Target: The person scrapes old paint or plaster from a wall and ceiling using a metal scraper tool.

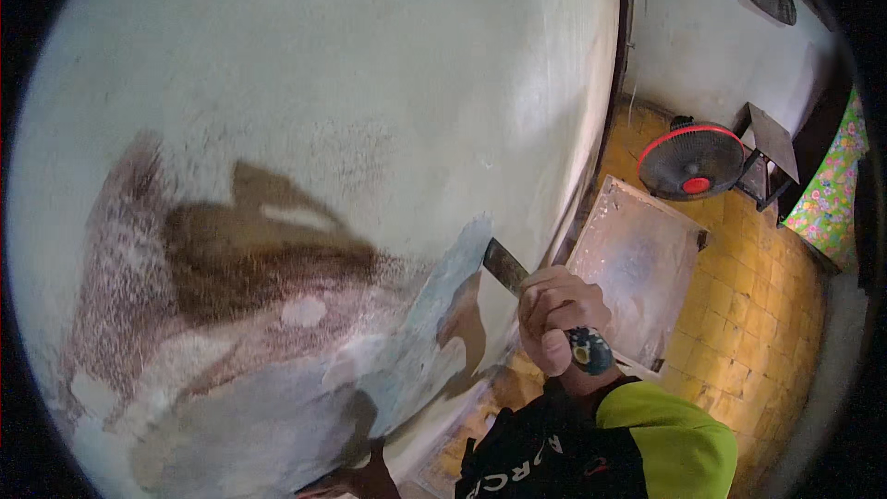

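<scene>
My right hand (562, 310) is closed around the handle of a flat-bladed scraper (505, 266). Its dark metal blade points up and left, with the tip at the pale wall (388, 65). Around the blade is a bluish-grey patch (443, 291), with a ragged edge against the paint. A worn, brownish area (120, 286) spreads across the wall to the left, and shadows fall over it. At the lower edge, my left hand (365, 480) shows only in part, dark and close to the wall; its fingers are not clear enough to read.
Right of the wall, a dusty board or low tabletop (637, 263) sits above yellow floor tiles (748, 314). Beyond it stand a black fan with a red rim (691, 162) and a small dark stand (771, 143). A green flowered cloth (836, 189) hangs at the far right.
</scene>
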Available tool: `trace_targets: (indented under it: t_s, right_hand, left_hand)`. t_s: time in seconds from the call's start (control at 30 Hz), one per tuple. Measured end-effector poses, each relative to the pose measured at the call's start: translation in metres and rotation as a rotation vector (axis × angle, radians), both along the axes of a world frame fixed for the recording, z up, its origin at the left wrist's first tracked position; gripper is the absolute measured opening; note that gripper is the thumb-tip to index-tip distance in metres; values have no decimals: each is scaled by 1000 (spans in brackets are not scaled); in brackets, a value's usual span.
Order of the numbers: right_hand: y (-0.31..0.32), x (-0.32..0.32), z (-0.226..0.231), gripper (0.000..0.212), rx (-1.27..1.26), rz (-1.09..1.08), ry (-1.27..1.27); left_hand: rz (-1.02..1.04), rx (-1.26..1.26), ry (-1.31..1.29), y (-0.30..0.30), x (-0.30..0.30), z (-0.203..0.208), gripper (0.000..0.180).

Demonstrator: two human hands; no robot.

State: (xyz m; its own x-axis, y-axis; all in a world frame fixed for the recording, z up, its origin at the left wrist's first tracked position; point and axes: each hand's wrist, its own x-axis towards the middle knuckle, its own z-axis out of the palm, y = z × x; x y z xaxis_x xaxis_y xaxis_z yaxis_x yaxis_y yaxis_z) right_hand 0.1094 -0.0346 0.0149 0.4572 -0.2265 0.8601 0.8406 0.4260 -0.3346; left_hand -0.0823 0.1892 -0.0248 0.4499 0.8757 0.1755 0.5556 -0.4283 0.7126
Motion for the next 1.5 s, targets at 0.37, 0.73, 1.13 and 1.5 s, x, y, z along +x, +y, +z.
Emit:
trace_targets:
  t_s: [0.37, 0.73, 1.13, 1.5]
  right_hand:
    - [6, -89, -121, 20, -527, 177, 961]
    - [-59, -195, -154, 17, -613, 163, 1130]
    - [-56, -117, -56, 36, -707, 76, 384]
    - [-11, -21, 1, 37, -280, 409, -61]
  left_hand:
    - [-196, -227, -453, -6, -115, -64, 87]
    - [-1386, -428, 167, -29, -138, -48, 40]
    - [-1236, -403, 75, -48, -135, -55, 35]
    - [-837, -498, 69, -138, -104, -33, 39]
